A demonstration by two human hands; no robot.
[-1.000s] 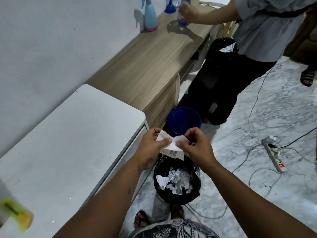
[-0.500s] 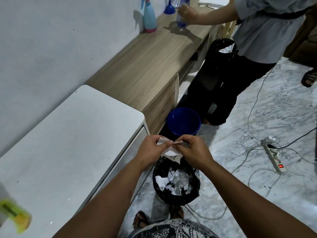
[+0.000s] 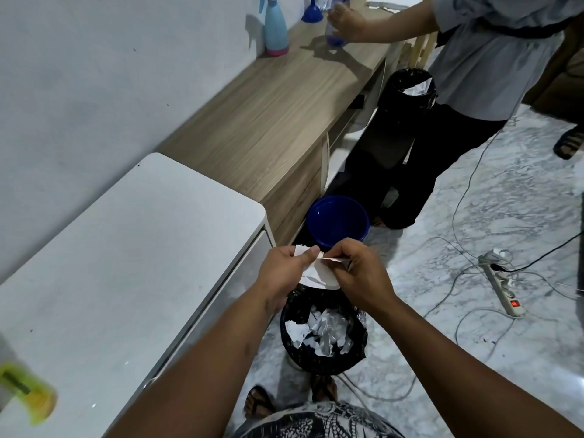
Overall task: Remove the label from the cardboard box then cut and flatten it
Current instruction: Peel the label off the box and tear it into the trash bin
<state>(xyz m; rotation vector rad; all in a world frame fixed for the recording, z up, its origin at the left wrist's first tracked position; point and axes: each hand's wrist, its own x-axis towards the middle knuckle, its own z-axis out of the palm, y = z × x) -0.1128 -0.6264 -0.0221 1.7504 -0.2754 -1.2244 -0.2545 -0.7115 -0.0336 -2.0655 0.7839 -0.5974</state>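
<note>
A white paper label [image 3: 317,275] hangs between my two hands, crumpled and partly folded. My left hand [image 3: 286,268] pinches its left edge between thumb and fingers. My right hand [image 3: 360,276] pinches the right edge, fingers curled over the paper. Both hands are above a black-lined waste bin [image 3: 325,355] on the floor, which holds several torn white paper scraps. No cardboard box is in view.
A white table [image 3: 126,279] runs along my left, with a yellow-green object [image 3: 25,390] at its near corner. Beyond are a wooden counter [image 3: 284,115], a blue bucket [image 3: 337,221], a second black bin [image 3: 410,86] and another person [image 3: 480,58]. A power strip [image 3: 502,286] and cables lie on the marble floor.
My hands have drawn closer together and folded the label smaller over the bin. The view has shifted slightly.
</note>
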